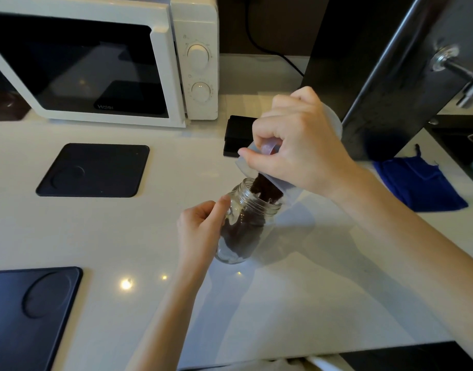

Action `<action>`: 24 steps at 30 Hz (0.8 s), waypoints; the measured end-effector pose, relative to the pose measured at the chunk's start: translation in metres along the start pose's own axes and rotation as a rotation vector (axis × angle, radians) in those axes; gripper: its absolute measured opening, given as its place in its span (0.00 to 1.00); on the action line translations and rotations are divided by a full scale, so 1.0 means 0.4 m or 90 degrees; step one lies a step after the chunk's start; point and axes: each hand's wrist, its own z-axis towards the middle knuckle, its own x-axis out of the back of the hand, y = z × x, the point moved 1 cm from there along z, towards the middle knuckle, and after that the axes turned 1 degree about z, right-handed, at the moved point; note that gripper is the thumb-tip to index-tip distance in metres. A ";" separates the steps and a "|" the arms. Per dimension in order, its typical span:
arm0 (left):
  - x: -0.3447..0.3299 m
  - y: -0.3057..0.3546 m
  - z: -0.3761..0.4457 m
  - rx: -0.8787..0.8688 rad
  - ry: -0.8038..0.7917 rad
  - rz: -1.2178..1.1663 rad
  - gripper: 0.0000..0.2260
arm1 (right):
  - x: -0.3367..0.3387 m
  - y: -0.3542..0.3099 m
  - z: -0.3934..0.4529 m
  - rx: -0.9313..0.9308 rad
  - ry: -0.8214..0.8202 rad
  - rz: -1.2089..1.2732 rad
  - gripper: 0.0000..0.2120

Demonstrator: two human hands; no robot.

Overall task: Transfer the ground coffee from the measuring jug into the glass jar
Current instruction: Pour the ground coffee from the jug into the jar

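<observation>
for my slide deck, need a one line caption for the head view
Right hand tips the measuring jug, pouring ground coffee into the glass jar steadied by the left hand.

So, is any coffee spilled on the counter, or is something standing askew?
No spill shows on the counter. Only the glass jar is askew: the left hand tilts it toward the measuring jug.

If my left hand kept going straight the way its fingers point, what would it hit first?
The left hand already rests against the glass jar, so the jar's side is first. Beyond it lies the bare counter under the tipped measuring jug, though depth is unclear.
</observation>
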 end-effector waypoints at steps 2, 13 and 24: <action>0.001 0.000 0.000 -0.001 0.004 0.000 0.27 | 0.000 0.001 -0.001 0.001 0.002 -0.011 0.14; -0.001 -0.007 0.003 0.000 0.001 0.013 0.24 | 0.006 -0.001 0.003 -0.011 -0.012 -0.005 0.14; 0.000 -0.009 0.001 0.003 -0.004 0.004 0.25 | 0.002 -0.007 0.005 0.013 -0.021 -0.004 0.15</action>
